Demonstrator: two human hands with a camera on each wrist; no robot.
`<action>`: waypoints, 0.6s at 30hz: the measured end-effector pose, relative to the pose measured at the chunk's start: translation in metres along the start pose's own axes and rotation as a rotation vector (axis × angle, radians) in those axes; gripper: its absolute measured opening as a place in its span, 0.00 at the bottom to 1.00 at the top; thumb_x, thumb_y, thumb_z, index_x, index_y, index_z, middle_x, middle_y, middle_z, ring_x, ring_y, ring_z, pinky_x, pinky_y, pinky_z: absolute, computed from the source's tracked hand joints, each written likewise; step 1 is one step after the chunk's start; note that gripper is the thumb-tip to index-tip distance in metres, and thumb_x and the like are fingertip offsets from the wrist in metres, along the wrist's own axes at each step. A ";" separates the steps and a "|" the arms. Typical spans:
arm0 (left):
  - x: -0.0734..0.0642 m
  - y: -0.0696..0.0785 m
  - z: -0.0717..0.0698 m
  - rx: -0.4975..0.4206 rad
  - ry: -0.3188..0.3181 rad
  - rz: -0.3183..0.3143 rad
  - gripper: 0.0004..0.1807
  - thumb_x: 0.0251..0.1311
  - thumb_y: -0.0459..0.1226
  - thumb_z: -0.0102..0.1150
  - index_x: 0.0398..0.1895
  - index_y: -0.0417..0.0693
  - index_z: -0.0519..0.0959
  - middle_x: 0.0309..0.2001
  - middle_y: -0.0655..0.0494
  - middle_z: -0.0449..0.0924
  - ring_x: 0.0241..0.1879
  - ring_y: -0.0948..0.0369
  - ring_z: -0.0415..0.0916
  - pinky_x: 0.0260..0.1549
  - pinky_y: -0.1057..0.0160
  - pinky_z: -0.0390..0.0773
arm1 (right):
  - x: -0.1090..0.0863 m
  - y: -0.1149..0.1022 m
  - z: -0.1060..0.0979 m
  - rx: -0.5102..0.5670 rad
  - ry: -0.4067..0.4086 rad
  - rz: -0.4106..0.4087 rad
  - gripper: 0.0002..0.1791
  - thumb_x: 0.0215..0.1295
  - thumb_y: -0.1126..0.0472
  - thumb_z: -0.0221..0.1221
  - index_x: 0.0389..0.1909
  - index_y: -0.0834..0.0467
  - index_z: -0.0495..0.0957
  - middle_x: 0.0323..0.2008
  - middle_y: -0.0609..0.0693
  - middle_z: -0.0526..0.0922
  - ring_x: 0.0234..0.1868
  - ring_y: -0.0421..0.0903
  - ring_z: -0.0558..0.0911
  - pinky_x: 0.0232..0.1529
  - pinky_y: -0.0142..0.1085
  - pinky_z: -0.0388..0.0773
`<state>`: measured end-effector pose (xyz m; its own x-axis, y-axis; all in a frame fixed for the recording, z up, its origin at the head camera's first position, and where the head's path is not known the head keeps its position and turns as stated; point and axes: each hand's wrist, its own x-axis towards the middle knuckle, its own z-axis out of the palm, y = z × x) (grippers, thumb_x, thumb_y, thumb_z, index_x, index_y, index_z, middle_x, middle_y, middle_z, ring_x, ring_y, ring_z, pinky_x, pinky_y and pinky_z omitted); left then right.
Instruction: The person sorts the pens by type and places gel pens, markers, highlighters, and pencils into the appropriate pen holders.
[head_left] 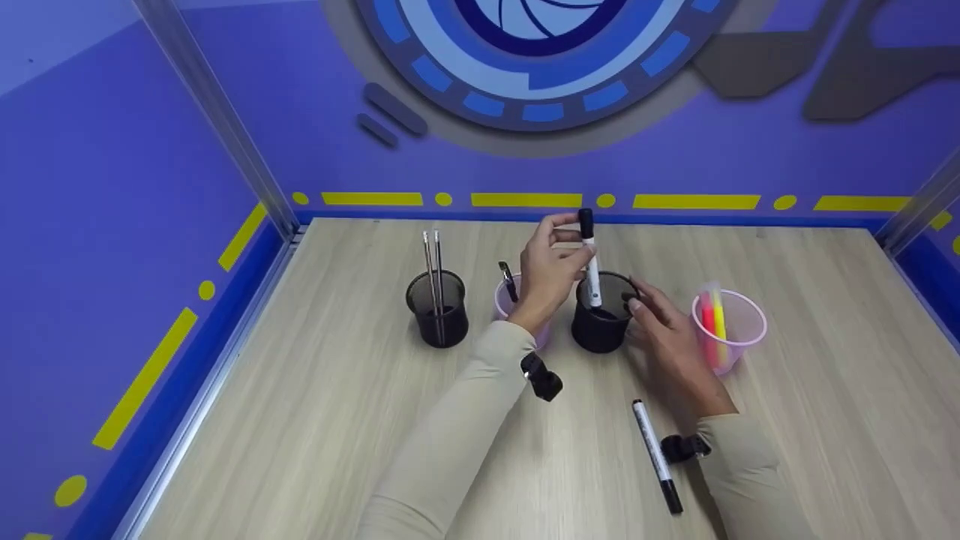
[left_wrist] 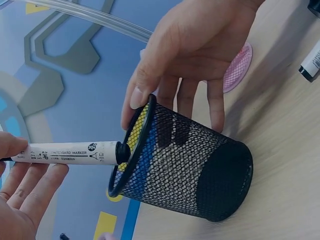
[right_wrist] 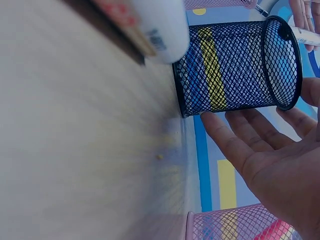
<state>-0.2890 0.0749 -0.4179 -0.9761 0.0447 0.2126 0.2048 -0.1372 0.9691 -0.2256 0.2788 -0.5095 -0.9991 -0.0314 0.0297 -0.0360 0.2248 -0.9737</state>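
Note:
My left hand (head_left: 551, 262) pinches a white whiteboard marker (head_left: 593, 277) with a black cap, held nearly upright. Its lower end is at the mouth of a black mesh pen holder (head_left: 600, 334). "Whiteboard marker" is printed along the barrel (left_wrist: 75, 153) in the left wrist view. On the holder's right side, my right hand (head_left: 670, 341) holds it, the thumb at the rim and the other fingers along the mesh wall. The holder (left_wrist: 175, 165) appears to have nothing standing in it, though its dark base is partly hidden.
A second marker (head_left: 655, 454) lies on the table near the right wrist. At left stands another black mesh holder (head_left: 442, 330) with two pencils (head_left: 433, 262). A pink holder (head_left: 541, 337) with a black pen (head_left: 508, 281) is partly behind the left hand; another pink holder (head_left: 739, 337) contains highlighters (head_left: 712, 319).

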 end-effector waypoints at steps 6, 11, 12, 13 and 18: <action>-0.001 -0.007 0.003 0.073 -0.009 -0.001 0.24 0.62 0.24 0.71 0.60 0.45 0.80 0.41 0.56 0.86 0.37 0.61 0.87 0.32 0.62 0.87 | 0.001 0.001 -0.001 -0.032 0.003 -0.008 0.34 0.83 0.42 0.53 0.84 0.45 0.60 0.78 0.63 0.65 0.75 0.61 0.68 0.73 0.59 0.68; -0.003 -0.011 0.006 0.132 -0.026 0.006 0.24 0.61 0.25 0.71 0.61 0.45 0.80 0.41 0.56 0.87 0.37 0.62 0.86 0.34 0.64 0.86 | 0.000 0.000 0.000 0.014 -0.008 0.025 0.35 0.82 0.40 0.53 0.84 0.43 0.60 0.80 0.61 0.63 0.76 0.61 0.67 0.72 0.59 0.69; -0.004 -0.012 0.006 0.147 -0.028 0.006 0.24 0.60 0.25 0.71 0.60 0.45 0.81 0.41 0.56 0.87 0.37 0.62 0.86 0.34 0.65 0.86 | 0.000 0.000 0.001 0.014 -0.007 0.023 0.36 0.82 0.40 0.53 0.84 0.43 0.60 0.80 0.61 0.62 0.76 0.62 0.67 0.72 0.59 0.69; -0.004 -0.013 0.007 0.167 -0.030 0.009 0.24 0.60 0.25 0.71 0.60 0.44 0.81 0.41 0.56 0.87 0.36 0.62 0.86 0.35 0.65 0.85 | -0.001 -0.001 0.001 0.019 -0.006 0.027 0.36 0.82 0.40 0.54 0.84 0.43 0.60 0.80 0.61 0.62 0.76 0.62 0.67 0.72 0.59 0.69; -0.007 -0.019 0.008 0.247 -0.036 0.023 0.22 0.58 0.25 0.72 0.57 0.43 0.83 0.39 0.56 0.88 0.36 0.64 0.86 0.36 0.68 0.83 | -0.001 -0.001 0.001 0.058 -0.007 0.044 0.36 0.81 0.40 0.55 0.85 0.43 0.59 0.80 0.61 0.61 0.75 0.63 0.67 0.72 0.59 0.69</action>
<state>-0.2850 0.0848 -0.4365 -0.9687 0.0799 0.2350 0.2427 0.1068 0.9642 -0.2244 0.2774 -0.5088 -0.9994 -0.0299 -0.0146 0.0094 0.1694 -0.9855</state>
